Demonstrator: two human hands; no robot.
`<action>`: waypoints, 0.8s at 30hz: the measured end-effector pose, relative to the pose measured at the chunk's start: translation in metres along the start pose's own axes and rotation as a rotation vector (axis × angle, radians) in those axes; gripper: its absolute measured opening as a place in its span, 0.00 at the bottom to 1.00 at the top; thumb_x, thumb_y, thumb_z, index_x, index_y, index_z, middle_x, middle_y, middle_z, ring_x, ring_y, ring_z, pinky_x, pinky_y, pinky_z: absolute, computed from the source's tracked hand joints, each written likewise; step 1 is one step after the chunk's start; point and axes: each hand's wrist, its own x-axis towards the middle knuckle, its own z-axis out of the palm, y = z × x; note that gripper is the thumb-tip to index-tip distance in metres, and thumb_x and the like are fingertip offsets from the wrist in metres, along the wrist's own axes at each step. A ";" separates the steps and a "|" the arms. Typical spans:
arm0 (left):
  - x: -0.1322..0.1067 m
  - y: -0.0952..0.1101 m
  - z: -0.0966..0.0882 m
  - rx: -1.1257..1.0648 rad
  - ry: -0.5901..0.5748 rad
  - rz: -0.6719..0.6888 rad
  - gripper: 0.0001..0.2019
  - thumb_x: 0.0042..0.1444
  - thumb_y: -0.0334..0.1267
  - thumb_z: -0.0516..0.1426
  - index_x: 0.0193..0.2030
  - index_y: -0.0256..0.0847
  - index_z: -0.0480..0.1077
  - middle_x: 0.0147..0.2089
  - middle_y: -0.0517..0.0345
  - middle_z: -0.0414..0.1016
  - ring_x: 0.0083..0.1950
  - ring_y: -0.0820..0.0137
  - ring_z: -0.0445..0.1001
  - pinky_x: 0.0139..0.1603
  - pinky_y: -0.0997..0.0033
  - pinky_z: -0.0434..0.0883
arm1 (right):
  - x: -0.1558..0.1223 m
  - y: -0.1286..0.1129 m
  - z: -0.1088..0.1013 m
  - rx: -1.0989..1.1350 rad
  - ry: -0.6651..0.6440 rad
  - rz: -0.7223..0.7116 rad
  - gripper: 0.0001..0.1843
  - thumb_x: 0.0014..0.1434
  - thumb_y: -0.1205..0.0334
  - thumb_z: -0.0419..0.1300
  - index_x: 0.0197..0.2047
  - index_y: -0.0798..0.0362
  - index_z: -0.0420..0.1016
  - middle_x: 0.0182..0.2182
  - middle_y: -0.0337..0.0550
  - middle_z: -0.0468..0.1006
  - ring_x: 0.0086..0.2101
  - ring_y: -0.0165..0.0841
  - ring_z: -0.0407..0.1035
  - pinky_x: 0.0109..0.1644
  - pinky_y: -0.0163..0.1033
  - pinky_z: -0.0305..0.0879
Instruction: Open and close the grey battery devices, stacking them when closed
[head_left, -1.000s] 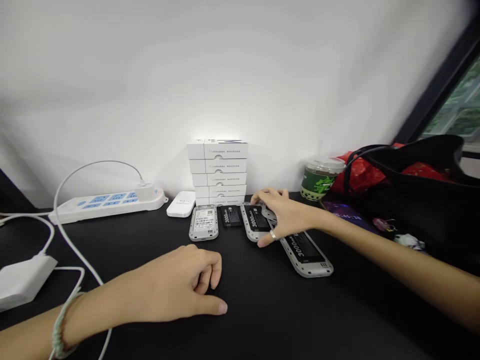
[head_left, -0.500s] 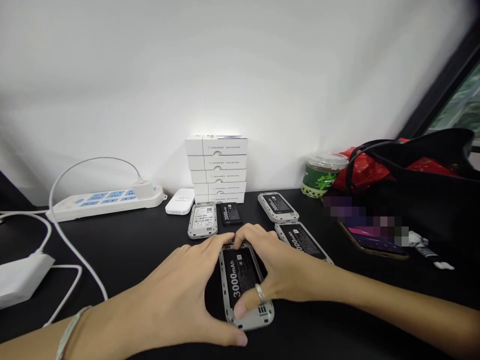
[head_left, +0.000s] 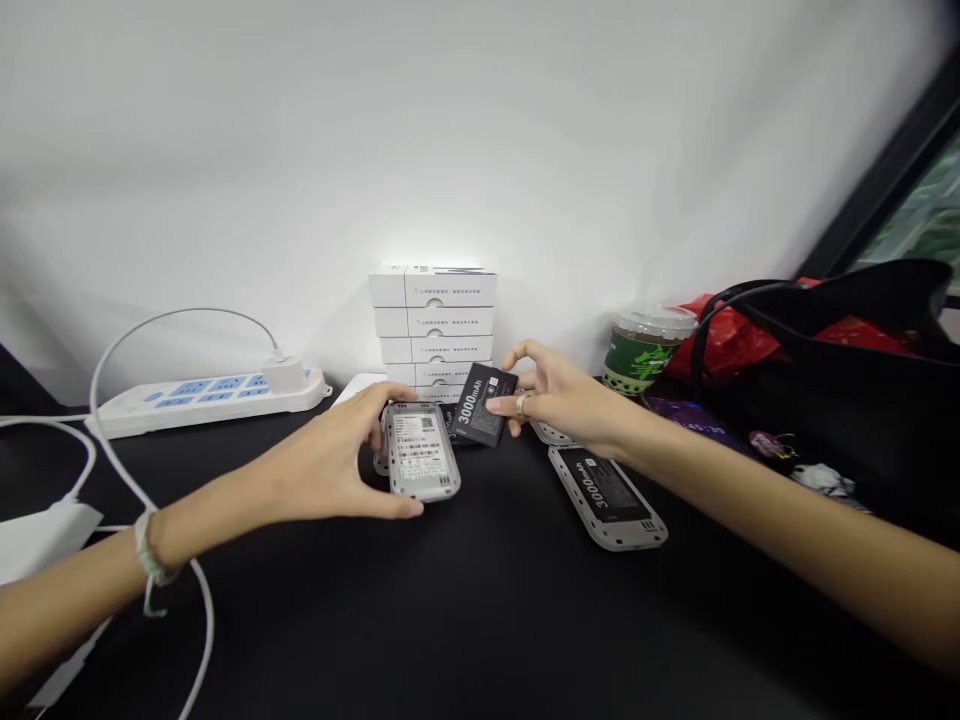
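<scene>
My left hand [head_left: 326, 460] grips a grey-white device casing [head_left: 455, 470] by its left side, thumb at the near end and fingers at the far end. Its battery bay shows a white printed label [head_left: 420, 450]. To its right, my right hand [head_left: 562, 402] pinches a black 3000mAh battery [head_left: 480, 405], tilted in the air near the casing. Behind these, another casing and another dark battery show only at their edges. Below my right forearm lies a casing with a battery fitted [head_left: 611, 500]; a further casing [head_left: 551, 434] is mostly hidden by my right hand.
White boxes [head_left: 450, 292] stand stacked against the wall. A power strip [head_left: 202, 398] with a charger [head_left: 283, 374] and white cables [head_left: 139, 480] takes up the left. At right are a drink cup [head_left: 643, 350], a black bag [head_left: 862, 400] and a partly covered phone [head_left: 694, 425].
The battery has come out of the casing into my right hand. My left hand has carried the casing back and left, in front of the other casing.
</scene>
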 end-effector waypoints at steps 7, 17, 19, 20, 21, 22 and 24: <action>0.008 -0.028 -0.005 0.127 -0.060 0.084 0.27 0.55 0.59 0.59 0.58 0.49 0.69 0.64 0.50 0.67 0.64 0.48 0.64 0.66 0.45 0.60 | 0.026 0.017 -0.001 -0.288 -0.067 0.039 0.07 0.56 0.62 0.66 0.39 0.51 0.74 0.33 0.40 0.74 0.30 0.31 0.71 0.41 0.43 0.70; 0.007 -0.031 -0.006 0.083 -0.156 0.094 0.27 0.61 0.55 0.56 0.66 0.55 0.64 0.72 0.59 0.60 0.71 0.56 0.60 0.72 0.51 0.57 | 0.012 0.029 0.008 -0.661 -0.097 -0.178 0.21 0.58 0.57 0.65 0.55 0.49 0.77 0.54 0.51 0.74 0.51 0.44 0.70 0.56 0.52 0.65; 0.007 -0.032 -0.009 0.077 -0.175 0.096 0.27 0.62 0.55 0.55 0.66 0.55 0.63 0.73 0.60 0.58 0.71 0.56 0.59 0.72 0.51 0.57 | 0.010 0.022 -0.004 -0.700 -0.072 -0.240 0.22 0.57 0.54 0.66 0.54 0.50 0.76 0.55 0.51 0.73 0.54 0.45 0.68 0.60 0.53 0.62; 0.007 -0.032 -0.010 0.077 -0.179 0.098 0.27 0.62 0.55 0.55 0.67 0.54 0.62 0.73 0.60 0.58 0.71 0.57 0.59 0.72 0.51 0.57 | 0.009 0.018 -0.013 -0.722 -0.068 -0.266 0.25 0.55 0.51 0.68 0.54 0.49 0.76 0.55 0.50 0.74 0.55 0.46 0.67 0.61 0.53 0.61; 0.007 -0.032 -0.010 0.076 -0.184 0.102 0.27 0.62 0.55 0.55 0.67 0.54 0.62 0.73 0.60 0.58 0.71 0.57 0.59 0.72 0.51 0.57 | 0.008 0.013 -0.025 -0.753 -0.073 -0.282 0.30 0.51 0.48 0.70 0.55 0.49 0.75 0.54 0.50 0.74 0.56 0.48 0.66 0.62 0.55 0.60; 0.007 -0.032 -0.010 0.075 -0.189 0.109 0.28 0.62 0.55 0.55 0.67 0.54 0.62 0.73 0.60 0.58 0.71 0.57 0.59 0.72 0.52 0.57 | 0.007 0.009 -0.038 -0.790 -0.086 -0.287 0.35 0.47 0.45 0.71 0.56 0.50 0.74 0.55 0.51 0.74 0.57 0.51 0.65 0.63 0.56 0.59; 0.007 -0.032 -0.011 0.070 -0.197 0.127 0.27 0.62 0.55 0.55 0.67 0.54 0.62 0.72 0.62 0.59 0.71 0.58 0.60 0.72 0.53 0.57 | 0.005 0.006 -0.065 -0.929 -0.165 -0.216 0.48 0.44 0.39 0.71 0.65 0.50 0.66 0.63 0.52 0.68 0.62 0.55 0.60 0.65 0.59 0.57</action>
